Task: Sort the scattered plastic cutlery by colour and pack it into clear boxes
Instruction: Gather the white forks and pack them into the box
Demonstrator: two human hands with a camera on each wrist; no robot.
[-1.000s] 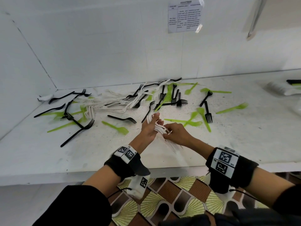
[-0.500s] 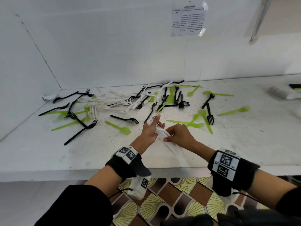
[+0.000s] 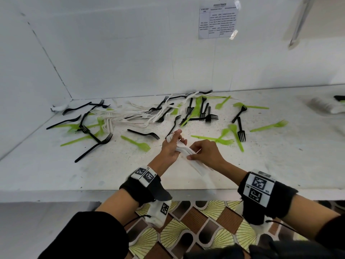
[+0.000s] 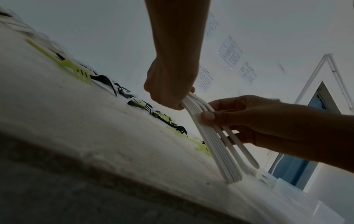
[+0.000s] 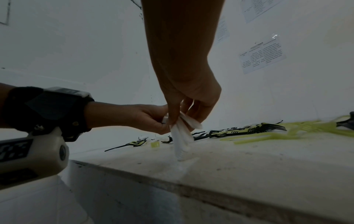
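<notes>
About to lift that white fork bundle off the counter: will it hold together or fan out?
Likely to fan out: in the white forks some handles already splay apart below the right hand. Probably light and stiff; the handles stay straight, tips on the counter. The left hand grips the top.

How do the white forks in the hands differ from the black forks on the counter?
The white forks are gathered in one aligned bundle, while the black forks lie scattered singly. The white forks are gripped by the left hand and pinched by the right hand, handles propped on the counter; the black forks lie flat, untouched. The white forks blend with the pale counter; the black forks stand out. Both are plastic forks of similar shape.
</notes>
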